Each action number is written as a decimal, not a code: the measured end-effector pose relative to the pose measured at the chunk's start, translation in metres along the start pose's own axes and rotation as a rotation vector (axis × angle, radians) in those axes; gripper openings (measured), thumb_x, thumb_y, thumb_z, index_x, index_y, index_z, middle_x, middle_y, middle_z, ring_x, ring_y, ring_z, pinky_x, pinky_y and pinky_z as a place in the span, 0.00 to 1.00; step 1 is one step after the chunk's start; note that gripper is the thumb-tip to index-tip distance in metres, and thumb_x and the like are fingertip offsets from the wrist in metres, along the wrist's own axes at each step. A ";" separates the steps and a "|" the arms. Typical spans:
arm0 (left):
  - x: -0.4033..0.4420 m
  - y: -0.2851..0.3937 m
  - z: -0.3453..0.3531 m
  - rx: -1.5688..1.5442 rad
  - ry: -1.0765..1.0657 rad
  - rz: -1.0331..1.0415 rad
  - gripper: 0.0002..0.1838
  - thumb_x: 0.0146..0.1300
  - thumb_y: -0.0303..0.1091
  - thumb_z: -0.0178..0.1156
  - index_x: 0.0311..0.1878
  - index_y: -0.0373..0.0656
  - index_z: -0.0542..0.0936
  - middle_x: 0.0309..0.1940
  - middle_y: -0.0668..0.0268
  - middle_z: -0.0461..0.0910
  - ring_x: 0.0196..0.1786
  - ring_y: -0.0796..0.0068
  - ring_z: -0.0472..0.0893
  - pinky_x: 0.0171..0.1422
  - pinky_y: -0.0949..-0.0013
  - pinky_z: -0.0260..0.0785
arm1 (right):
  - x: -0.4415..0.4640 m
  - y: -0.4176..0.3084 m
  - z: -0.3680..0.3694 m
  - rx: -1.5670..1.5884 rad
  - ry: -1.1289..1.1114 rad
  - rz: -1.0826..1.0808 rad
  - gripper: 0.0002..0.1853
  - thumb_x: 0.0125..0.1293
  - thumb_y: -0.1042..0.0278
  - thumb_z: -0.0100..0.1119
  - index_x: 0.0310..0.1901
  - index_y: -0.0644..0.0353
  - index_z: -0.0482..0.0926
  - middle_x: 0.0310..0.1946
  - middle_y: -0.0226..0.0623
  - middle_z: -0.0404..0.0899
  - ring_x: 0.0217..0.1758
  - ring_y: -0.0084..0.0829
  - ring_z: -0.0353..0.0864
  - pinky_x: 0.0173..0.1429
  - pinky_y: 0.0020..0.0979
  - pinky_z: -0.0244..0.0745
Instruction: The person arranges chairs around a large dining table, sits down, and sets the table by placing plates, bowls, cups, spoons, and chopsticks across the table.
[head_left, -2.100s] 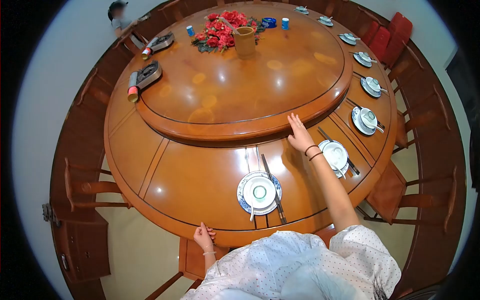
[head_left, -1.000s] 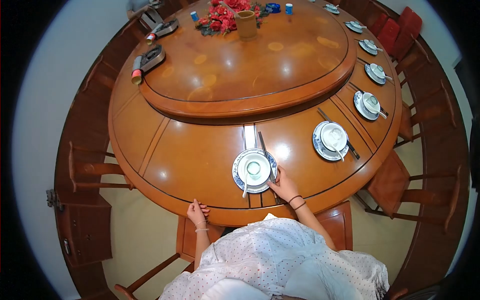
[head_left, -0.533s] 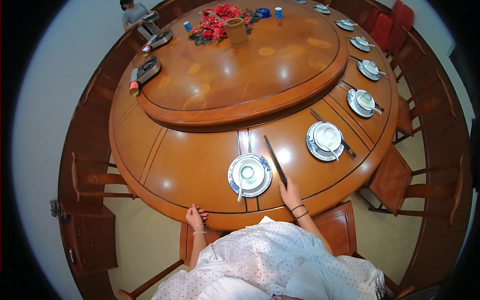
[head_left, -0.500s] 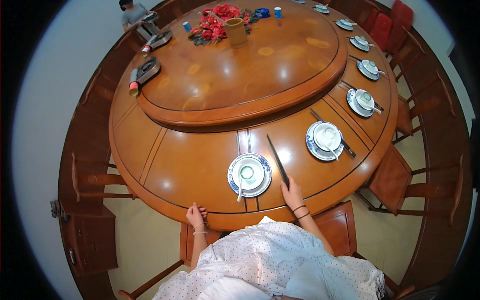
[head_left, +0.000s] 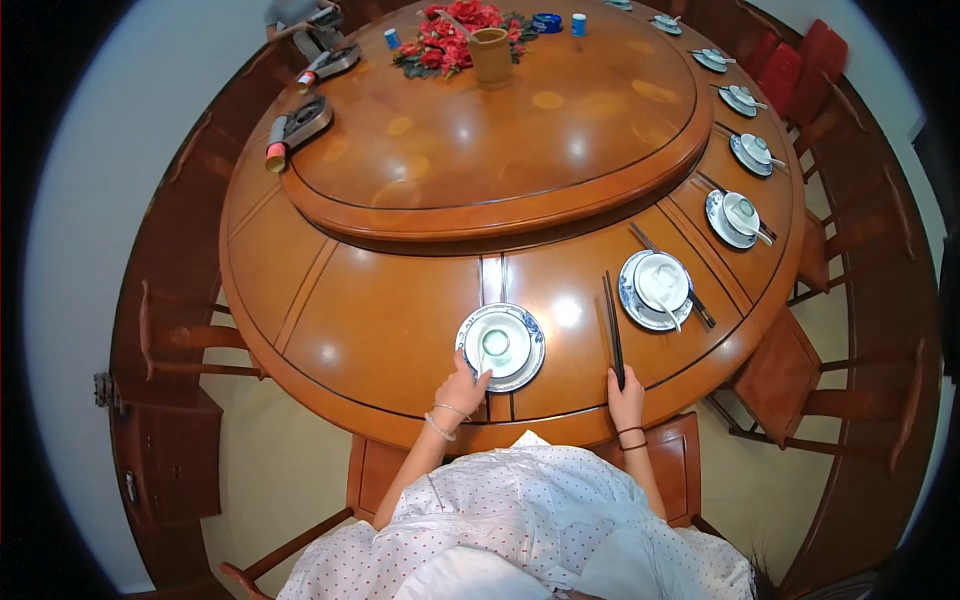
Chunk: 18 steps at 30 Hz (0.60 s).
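Note:
My left hand [head_left: 461, 390] is at the near left rim of a blue-and-white plate [head_left: 527, 375], its fingers gripping the edge beside the spoon handle. On that plate sit a white bowl [head_left: 516, 352], a small clear glass [head_left: 495, 342] and a white spoon [head_left: 481, 362], whose handle end my hand hides. My right hand [head_left: 626, 398] is closed around the lower ends of dark chopsticks [head_left: 613, 325], which point away from me over the table. They lie between this plate and the neighbouring setting, a plate [head_left: 632, 305] with bowl, spoon and its own chopsticks [head_left: 704, 308].
A raised turntable [head_left: 450, 180] carries red flowers [head_left: 462, 35], a tan container [head_left: 491, 60] and blue cans. Portable stoves [head_left: 303, 122] stand at the left. Several more settings line the right rim. Wooden chairs [head_left: 780, 365] surround the table [head_left: 330, 390]. Another person [head_left: 300, 20] stands far left.
My left hand has moved from the table edge up to the plate's rim. My right hand has carried the chopsticks to the right, away from the plate and towards the neighbouring setting.

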<state>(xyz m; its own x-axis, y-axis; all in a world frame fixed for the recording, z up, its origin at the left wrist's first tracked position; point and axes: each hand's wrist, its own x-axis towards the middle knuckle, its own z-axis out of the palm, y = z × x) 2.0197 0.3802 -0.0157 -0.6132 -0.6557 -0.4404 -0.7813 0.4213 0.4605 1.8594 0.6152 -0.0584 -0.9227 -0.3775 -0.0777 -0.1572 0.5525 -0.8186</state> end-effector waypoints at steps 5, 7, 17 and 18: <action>-0.013 0.016 -0.017 0.156 0.044 0.036 0.24 0.61 0.42 0.49 0.54 0.35 0.61 0.29 0.42 0.77 0.35 0.42 0.77 0.39 0.49 0.68 | 0.005 -0.011 0.012 0.000 0.006 -0.040 0.13 0.62 0.64 0.49 0.40 0.65 0.73 0.27 0.53 0.76 0.31 0.51 0.75 0.34 0.42 0.69; -0.014 0.014 -0.029 0.325 0.045 0.133 0.14 0.62 0.39 0.48 0.41 0.37 0.69 0.24 0.45 0.76 0.29 0.44 0.77 0.34 0.48 0.68 | 0.009 -0.017 0.017 0.007 -0.018 -0.060 0.12 0.62 0.64 0.49 0.41 0.65 0.73 0.27 0.53 0.76 0.31 0.52 0.75 0.34 0.42 0.69; -0.020 0.021 -0.058 0.152 0.350 0.115 0.14 0.64 0.39 0.43 0.28 0.39 0.68 0.18 0.48 0.75 0.24 0.45 0.75 0.27 0.49 0.65 | 0.049 -0.047 0.037 0.029 -0.083 -0.142 0.13 0.61 0.63 0.51 0.42 0.64 0.74 0.32 0.50 0.77 0.37 0.47 0.77 0.40 0.38 0.70; -0.017 0.019 -0.056 0.102 0.349 0.122 0.14 0.65 0.39 0.43 0.28 0.38 0.68 0.19 0.47 0.74 0.24 0.44 0.74 0.27 0.48 0.64 | 0.062 -0.053 0.038 0.054 -0.091 -0.161 0.13 0.61 0.63 0.51 0.41 0.64 0.74 0.31 0.50 0.77 0.36 0.47 0.77 0.39 0.37 0.71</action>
<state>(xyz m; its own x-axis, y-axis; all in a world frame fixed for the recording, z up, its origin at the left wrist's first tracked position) 2.0220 0.3641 0.0436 -0.6396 -0.7633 -0.0906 -0.7236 0.5581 0.4061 1.8243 0.5344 -0.0412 -0.8511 -0.5249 0.0076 -0.2790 0.4401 -0.8535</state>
